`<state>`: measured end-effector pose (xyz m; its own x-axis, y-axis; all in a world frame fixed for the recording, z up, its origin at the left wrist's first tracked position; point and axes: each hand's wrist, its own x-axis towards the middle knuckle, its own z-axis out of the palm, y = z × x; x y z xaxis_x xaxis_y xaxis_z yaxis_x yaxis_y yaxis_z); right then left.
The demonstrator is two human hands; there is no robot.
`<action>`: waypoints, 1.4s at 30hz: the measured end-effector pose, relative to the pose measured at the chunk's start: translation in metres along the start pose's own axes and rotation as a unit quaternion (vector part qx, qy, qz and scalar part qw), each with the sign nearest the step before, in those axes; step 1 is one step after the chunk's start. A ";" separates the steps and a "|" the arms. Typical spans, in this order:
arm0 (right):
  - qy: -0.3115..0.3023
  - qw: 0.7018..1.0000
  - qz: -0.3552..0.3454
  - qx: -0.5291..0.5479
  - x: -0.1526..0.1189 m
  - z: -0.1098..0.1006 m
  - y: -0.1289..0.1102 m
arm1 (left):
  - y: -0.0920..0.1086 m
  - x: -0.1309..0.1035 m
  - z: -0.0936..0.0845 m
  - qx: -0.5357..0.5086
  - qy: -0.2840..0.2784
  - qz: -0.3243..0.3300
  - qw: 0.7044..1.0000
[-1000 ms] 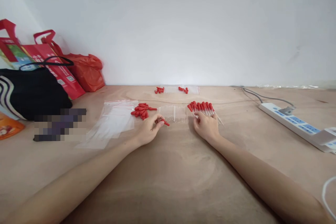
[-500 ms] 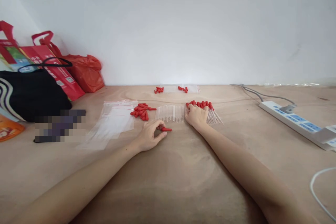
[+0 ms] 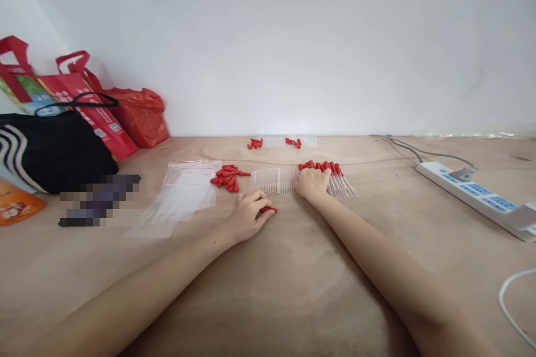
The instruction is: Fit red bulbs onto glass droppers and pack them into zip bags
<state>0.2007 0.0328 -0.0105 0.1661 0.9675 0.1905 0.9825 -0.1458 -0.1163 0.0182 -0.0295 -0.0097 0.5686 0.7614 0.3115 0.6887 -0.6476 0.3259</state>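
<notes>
Between thumb and fingers, my left hand (image 3: pixel 250 216) pinches a red rubber dropper bulb (image 3: pixel 270 209), its narrow end showing. Past that hand lies a loose pile of red rubber bulbs (image 3: pixel 228 178). Ahead, thin clear dropper tubes (image 3: pixel 272 179) lie side by side in a row. At the row's right end rests my right hand (image 3: pixel 310 183), fingers curled down and their tips hidden; what they grip does not show. Touching that hand on its far and right sides are several droppers with red bulbs fitted (image 3: pixel 335 169), their clear stems pointing toward me.
Clear zip bags (image 3: pixel 178 195) lie left of the bulb pile. More red bulbs (image 3: pixel 255 144) sit by a clear bag near the wall. A power strip (image 3: pixel 473 192) is at right, a white cable (image 3: pixel 505 304) nearer. Red bags (image 3: pixel 144 117) and a black bag (image 3: pixel 54 150) stand left.
My left hand has moved slightly right and closed further around the red bulb, so less of it shows. The right hand stays at the end of the tube row. The view has shifted slightly.
</notes>
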 end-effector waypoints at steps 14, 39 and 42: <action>0.081 0.893 -0.345 0.277 -0.071 -0.002 0.041 | -0.007 -0.005 0.003 -0.008 0.048 0.006 0.999; 0.129 0.878 -0.391 0.243 -0.080 0.001 0.043 | -0.002 -0.006 0.000 -0.001 0.052 0.095 0.994; 0.126 0.880 -0.391 0.238 -0.079 0.001 0.043 | -0.002 -0.006 0.001 0.007 0.047 0.100 0.994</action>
<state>0.2294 -0.0500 -0.0317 -0.4719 0.6491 0.5966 0.6681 0.7048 -0.2384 0.0144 -0.0327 -0.0132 0.6509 0.6103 0.4514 0.5719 -0.7853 0.2371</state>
